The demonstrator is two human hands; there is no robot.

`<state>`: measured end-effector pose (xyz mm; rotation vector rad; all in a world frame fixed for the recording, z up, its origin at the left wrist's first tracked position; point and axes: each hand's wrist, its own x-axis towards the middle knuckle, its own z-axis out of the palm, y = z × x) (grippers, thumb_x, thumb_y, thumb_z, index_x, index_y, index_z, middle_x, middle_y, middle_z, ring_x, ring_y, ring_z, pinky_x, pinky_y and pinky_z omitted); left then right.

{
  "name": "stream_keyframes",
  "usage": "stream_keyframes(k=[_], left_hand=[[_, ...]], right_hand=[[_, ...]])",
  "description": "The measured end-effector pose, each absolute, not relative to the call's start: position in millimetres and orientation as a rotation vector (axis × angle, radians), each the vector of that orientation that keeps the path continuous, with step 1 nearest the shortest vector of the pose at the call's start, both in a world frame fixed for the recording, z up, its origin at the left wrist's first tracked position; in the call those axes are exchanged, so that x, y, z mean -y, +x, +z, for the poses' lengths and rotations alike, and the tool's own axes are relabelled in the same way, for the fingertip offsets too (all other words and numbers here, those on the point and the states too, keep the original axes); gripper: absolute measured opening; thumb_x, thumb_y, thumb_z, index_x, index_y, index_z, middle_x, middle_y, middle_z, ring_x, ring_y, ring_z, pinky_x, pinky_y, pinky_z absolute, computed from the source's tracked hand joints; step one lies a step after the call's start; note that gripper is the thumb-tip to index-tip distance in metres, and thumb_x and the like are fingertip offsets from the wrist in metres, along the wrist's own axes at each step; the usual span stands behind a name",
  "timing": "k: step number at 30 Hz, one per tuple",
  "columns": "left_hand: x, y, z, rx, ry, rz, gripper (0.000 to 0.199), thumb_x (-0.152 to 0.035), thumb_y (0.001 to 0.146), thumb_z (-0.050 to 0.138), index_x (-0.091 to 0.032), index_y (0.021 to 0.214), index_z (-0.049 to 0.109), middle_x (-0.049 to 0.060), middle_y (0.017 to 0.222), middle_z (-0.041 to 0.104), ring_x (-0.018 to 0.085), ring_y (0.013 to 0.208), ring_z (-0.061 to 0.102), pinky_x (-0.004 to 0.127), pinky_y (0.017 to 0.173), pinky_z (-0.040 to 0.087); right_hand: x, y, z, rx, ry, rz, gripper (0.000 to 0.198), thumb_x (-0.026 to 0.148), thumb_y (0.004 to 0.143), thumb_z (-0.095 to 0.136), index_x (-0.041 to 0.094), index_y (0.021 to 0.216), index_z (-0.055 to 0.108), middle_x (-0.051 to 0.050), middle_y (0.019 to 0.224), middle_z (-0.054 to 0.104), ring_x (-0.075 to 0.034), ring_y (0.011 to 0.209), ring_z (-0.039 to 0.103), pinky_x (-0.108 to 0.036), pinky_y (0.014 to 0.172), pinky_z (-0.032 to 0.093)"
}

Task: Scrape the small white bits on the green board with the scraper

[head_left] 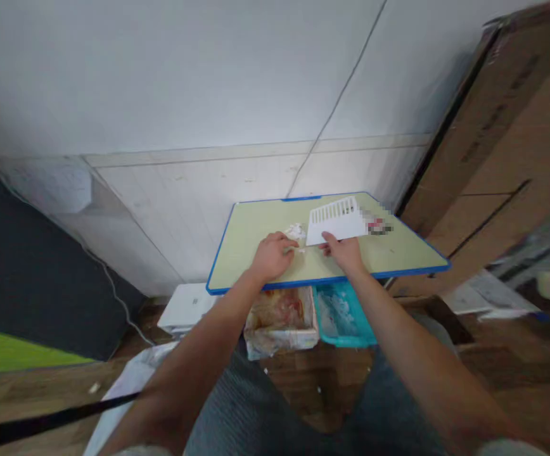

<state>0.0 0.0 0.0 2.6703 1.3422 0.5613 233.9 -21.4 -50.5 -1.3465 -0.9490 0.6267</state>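
Note:
A white card (334,227) with a row of cut-out slots along its far edge is in my right hand (346,253). The thumb lies on top of the card and the fingers go underneath; it is tilted a little above the table. My left hand (274,256) rests on the tabletop with its fingers curled together, and whatever they may pinch is too small to make out. Just beyond those fingertips lies a small heap of white scraps (296,231), left of the card.
The pale yellow table (237,253) has a blue edge and stands against a white wall. Below its front edge are a lined basket (282,335) and a turquoise bin (344,316). Large cardboard boxes (503,139) rise at the right. A blurred patch (377,223) lies beside the card.

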Motion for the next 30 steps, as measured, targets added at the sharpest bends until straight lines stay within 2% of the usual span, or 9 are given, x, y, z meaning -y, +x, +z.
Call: stream_keyframes(k=[4,9,15,23,30], left_hand=[[1,12,1,-1.356,2.712,0.472,0.041,-0.023,0.108,0.066,-0.029,0.138,0.093,0.01,0.142,0.083,0.033,0.141,0.072,0.048,0.129,0.055],[1,10,4,-1.453,2.691,0.385,0.039,-0.027,0.11,0.064,-0.03,0.136,0.093,0.01,0.143,0.082,0.033,0.14,0.072,0.049,0.127,0.057],[0,6,4,-1.525,2.633,0.423,0.042,-0.028,0.11,0.065,-0.029,0.144,0.089,0.011,0.145,0.081,0.033,0.143,0.07,0.048,0.129,0.055],[5,15,-1,-1.356,2.693,0.368,0.043,-0.032,0.112,0.063,-0.039,0.147,0.087,0.008,0.151,0.076,0.032,0.148,0.067,0.05,0.133,0.051],[2,20,2,-1.46,2.673,0.342,0.041,-0.032,0.113,0.061,-0.035,0.146,0.087,0.009,0.159,0.074,0.034,0.154,0.063,0.052,0.132,0.052]], right_hand=[[25,235,-52,0.979,-1.365,0.634,0.019,0.041,0.088,0.078,0.022,0.084,0.076,-0.008,0.065,0.081,-0.025,0.051,0.073,-0.033,0.051,0.06],[28,237,-51,1.024,-1.385,0.611,0.026,0.043,0.087,0.08,0.025,0.07,0.073,-0.007,0.061,0.078,-0.026,0.053,0.073,-0.034,0.059,0.062],[30,236,-51,1.047,-1.388,0.579,0.03,0.046,0.089,0.073,0.025,0.067,0.071,-0.007,0.06,0.077,-0.025,0.054,0.072,-0.034,0.061,0.06],[36,236,-47,1.092,-1.399,0.552,0.03,0.046,0.087,0.073,0.026,0.064,0.071,-0.007,0.06,0.076,-0.025,0.055,0.071,-0.036,0.065,0.062],[50,243,-54,1.076,-1.417,0.52,0.032,0.051,0.086,0.075,0.027,0.066,0.071,-0.007,0.058,0.075,-0.025,0.051,0.069,-0.035,0.058,0.059]])
